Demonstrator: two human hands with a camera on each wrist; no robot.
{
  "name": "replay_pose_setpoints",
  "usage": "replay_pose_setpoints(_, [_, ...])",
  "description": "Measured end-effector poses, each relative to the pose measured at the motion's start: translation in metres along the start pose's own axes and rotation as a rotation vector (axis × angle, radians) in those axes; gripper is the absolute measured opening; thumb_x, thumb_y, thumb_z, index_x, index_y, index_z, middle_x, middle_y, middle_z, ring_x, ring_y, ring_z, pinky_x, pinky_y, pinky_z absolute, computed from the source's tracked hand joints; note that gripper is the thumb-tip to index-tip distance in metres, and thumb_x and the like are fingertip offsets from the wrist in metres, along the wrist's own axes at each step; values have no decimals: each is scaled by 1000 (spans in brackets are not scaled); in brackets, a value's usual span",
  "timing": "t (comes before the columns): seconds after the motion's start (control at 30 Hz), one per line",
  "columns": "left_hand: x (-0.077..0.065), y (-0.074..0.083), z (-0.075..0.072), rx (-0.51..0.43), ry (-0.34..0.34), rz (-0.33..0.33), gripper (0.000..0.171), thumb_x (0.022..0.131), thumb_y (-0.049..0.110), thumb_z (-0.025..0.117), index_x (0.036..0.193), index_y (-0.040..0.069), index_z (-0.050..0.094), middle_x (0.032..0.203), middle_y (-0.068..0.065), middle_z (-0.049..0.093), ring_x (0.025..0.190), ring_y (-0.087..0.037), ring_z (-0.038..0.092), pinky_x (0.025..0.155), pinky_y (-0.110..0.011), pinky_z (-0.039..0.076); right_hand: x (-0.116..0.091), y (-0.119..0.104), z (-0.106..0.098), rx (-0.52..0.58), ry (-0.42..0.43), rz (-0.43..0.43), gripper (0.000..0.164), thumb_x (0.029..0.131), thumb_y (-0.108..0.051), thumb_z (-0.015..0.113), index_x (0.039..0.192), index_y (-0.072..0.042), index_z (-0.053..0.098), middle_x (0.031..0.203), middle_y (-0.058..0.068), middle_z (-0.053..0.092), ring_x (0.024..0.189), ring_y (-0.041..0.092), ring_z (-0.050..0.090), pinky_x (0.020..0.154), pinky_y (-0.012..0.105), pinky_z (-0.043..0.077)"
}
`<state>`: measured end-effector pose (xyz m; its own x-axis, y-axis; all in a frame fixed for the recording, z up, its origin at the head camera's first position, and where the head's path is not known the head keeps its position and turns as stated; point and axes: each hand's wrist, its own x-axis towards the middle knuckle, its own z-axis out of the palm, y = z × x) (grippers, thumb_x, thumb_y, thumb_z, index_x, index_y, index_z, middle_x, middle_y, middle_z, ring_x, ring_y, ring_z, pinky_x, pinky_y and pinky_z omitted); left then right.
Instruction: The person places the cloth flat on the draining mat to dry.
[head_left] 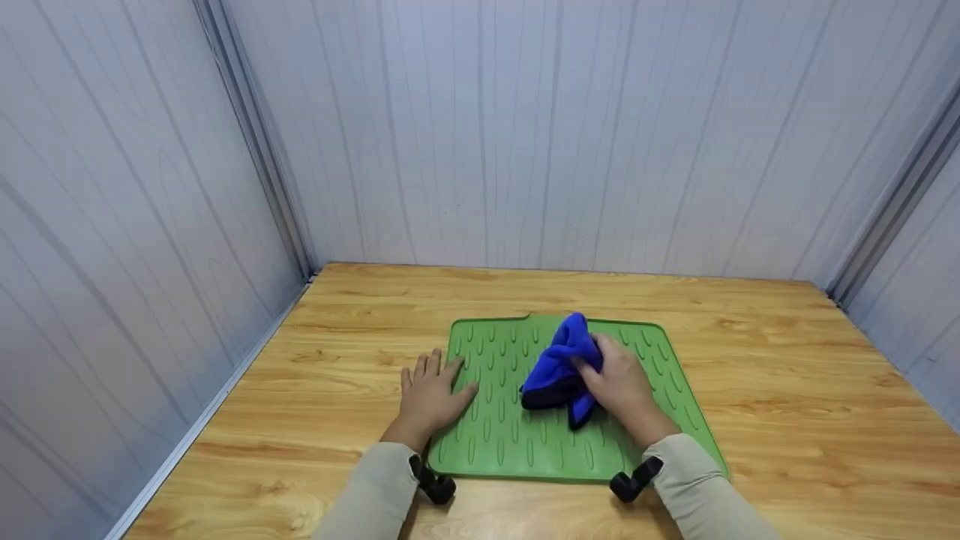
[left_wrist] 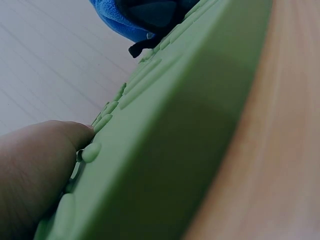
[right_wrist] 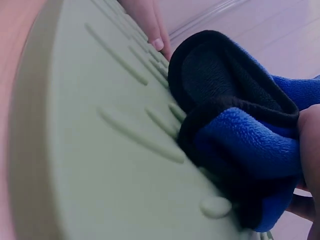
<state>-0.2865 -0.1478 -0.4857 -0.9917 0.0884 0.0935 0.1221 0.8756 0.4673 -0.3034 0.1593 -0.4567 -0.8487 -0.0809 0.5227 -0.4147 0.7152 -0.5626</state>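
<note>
A green mat (head_left: 517, 450) with raised oval ridges lies flat on the wooden table. My left hand (head_left: 431, 397) rests at its left edge, fingers spread and fairly straight, with the thumb on the mat. In the left wrist view the thumb (left_wrist: 45, 165) touches the ridged surface. My right hand (head_left: 622, 379) grips a crumpled blue cloth (head_left: 559, 364) with black edging over the middle of the mat. The right wrist view shows the folded cloth (right_wrist: 250, 135) low against the ridges; some of the right fingers are hidden by it.
The wooden table (head_left: 337, 337) extends around the mat on all sides. Pale panelled walls (head_left: 480, 150) stand at the back, left and right. A black wrist mount (head_left: 435, 484) is on the left sleeve and another black mount (head_left: 636, 480) on the right.
</note>
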Motion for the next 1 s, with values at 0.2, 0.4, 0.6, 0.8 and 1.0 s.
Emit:
replay_pose_setpoints(0.2, [1, 0, 0, 8, -3, -4, 65, 100, 53, 53, 154, 17, 46, 164, -21, 24, 152, -44, 13, 118, -67, 3, -3, 3, 2, -34, -65, 27, 44, 90, -23, 78, 124, 0, 65, 114, 21, 69, 107, 42, 65, 92, 57, 50])
replay_pose_setpoints(0.4, [0, 1, -1, 4, -5, -12, 65, 100, 53, 52, 154, 17, 46, 164, -21, 24, 152, -44, 13, 118, -66, 3, -4, 4, 2, -47, -113, 58, 36, 91, -23, 77, 117, -1, 65, 109, 21, 69, 105, 42, 66, 90, 58, 50])
replay_pose_setpoints(0.6, [1, -1, 1, -5, -1, -14, 66, 99, 53, 53, 154, 17, 46, 165, -20, 23, 152, -43, 13, 118, -66, 2, -3, 5, 1, -39, -135, 86, 32, 91, -24, 76, 113, -3, 65, 110, 20, 70, 106, 41, 66, 90, 58, 50])
replay_pose_setpoints(0.8, [1, 0, 1, -31, 22, -9, 65, 99, 53, 54, 153, 17, 47, 164, -20, 25, 152, -43, 13, 118, -66, 1, -2, 6, -2, 6, -143, 123, 46, 92, -31, 76, 126, -4, 64, 118, 19, 69, 110, 39, 65, 93, 57, 50])
replay_pose_setpoints(1.0, [0, 7, 0, -94, 67, 65, 59, 101, 48, 55, 151, 17, 50, 162, -19, 31, 150, -46, 20, 116, -69, 6, -3, 10, -7, 66, -143, 110, 58, 94, -44, 71, 134, -4, 62, 122, 16, 67, 111, 35, 64, 93, 53, 50])
